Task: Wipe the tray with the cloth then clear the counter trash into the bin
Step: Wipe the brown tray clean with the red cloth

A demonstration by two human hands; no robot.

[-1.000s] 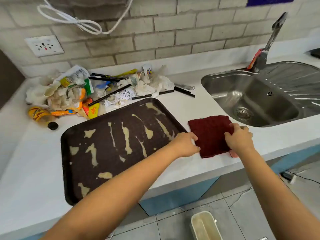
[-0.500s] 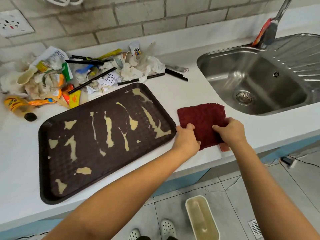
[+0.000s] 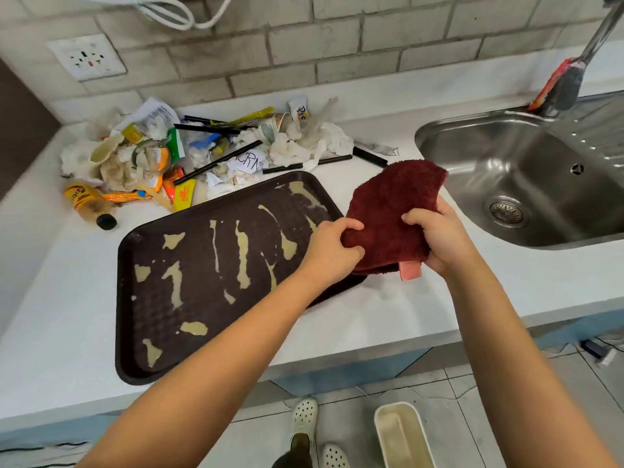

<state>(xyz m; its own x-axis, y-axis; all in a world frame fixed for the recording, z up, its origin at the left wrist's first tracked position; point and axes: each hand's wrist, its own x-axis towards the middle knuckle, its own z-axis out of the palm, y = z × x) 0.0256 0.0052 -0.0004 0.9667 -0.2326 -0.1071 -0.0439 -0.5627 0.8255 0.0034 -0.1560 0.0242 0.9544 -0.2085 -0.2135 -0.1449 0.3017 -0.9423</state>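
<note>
Plainly, dark tray [image 3: 162,319] streaked with pale smears.

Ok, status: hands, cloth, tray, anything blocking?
Left hand and right hand both grip the red cloth, lifted over tray corner. Tray streaked, unwiped. Trash pile behind tray; nothing blocking.

Both hands, left hand [image 3: 329,249] and right hand [image 3: 439,239], grip a dark red terry cloth [image 3: 391,211]. It is held above the right end of a smeared brown rectangular plastic tray [image 3: 202,265]. Behind the tray lies a heap of wrappers and tissues [image 3: 209,150].
</note>
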